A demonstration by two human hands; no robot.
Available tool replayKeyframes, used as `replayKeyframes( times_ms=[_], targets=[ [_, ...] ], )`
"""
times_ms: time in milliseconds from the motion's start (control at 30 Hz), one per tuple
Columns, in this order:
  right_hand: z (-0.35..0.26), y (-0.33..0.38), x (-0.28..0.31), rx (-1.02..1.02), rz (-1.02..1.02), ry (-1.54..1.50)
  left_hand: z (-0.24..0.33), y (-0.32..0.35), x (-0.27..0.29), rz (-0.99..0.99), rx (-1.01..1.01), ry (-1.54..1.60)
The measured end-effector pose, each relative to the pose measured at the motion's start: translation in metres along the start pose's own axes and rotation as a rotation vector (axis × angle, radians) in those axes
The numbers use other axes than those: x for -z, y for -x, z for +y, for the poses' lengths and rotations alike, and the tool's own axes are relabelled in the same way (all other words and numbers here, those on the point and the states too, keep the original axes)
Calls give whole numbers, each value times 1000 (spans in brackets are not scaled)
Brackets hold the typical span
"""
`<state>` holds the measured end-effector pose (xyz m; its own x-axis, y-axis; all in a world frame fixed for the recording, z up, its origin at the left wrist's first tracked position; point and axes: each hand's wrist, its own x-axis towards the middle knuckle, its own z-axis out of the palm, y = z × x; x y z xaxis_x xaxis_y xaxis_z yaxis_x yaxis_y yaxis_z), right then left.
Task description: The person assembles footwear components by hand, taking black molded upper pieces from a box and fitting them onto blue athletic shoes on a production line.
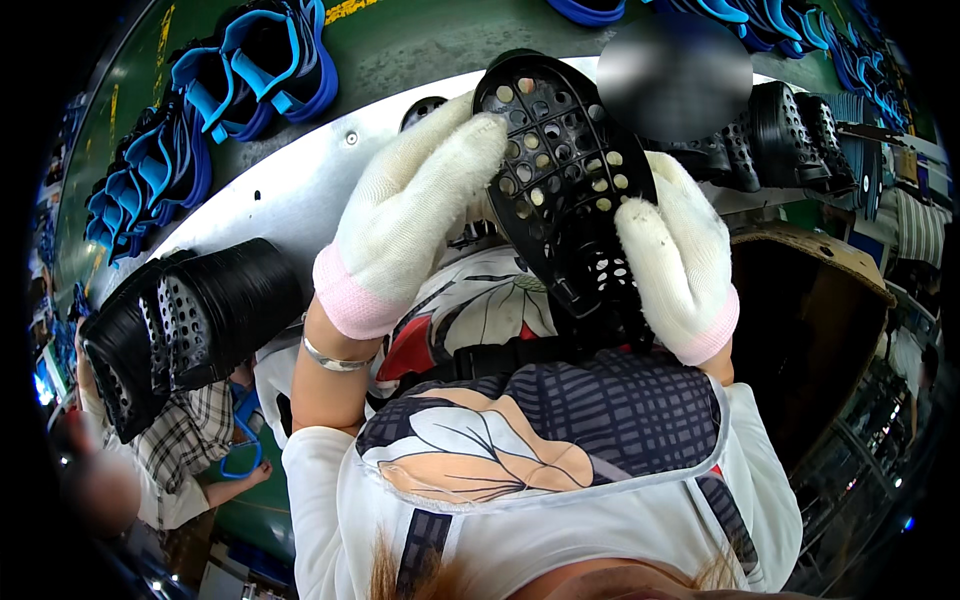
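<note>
Between my hands is a long black plastic shell (560,150) with a grid of round holes, rounded at the far end and narrower toward me; its exact kind I cannot tell. My left hand (415,210), in a white knit glove with a pink cuff, grips its left edge, the fingers reaching over the rim. On the opposite side my right hand (678,265), gloved the same way, has its fingers closed along the edge. Below the shell, near my apron (480,430), more black perforated plastic (610,268) shows, partly hidden.
A pale metal table (300,165) curves in front of me. Nested black perforated shells (215,310) lie at its left, more (790,135) at its right. Blue-and-black shoe-like pieces (265,65) line the green floor beyond. An open cardboard box (800,330) stands right; another person (190,440) is at left.
</note>
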<state>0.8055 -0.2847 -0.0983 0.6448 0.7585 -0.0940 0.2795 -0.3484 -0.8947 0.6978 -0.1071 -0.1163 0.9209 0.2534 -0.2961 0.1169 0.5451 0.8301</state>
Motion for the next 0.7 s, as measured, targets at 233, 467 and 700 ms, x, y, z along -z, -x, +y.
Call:
replayKeyframes(
  times_ms=[233, 467, 700],
  targets=[
    [9, 0, 12, 173, 9, 102, -9, -3, -5, 69, -17, 42],
    [21, 11, 27, 179, 61, 58, -12, -8, -25, -13, -42, 9],
    [59, 27, 54, 50, 31, -204, -7, -31, -55, -170, -37, -276]
  ],
)
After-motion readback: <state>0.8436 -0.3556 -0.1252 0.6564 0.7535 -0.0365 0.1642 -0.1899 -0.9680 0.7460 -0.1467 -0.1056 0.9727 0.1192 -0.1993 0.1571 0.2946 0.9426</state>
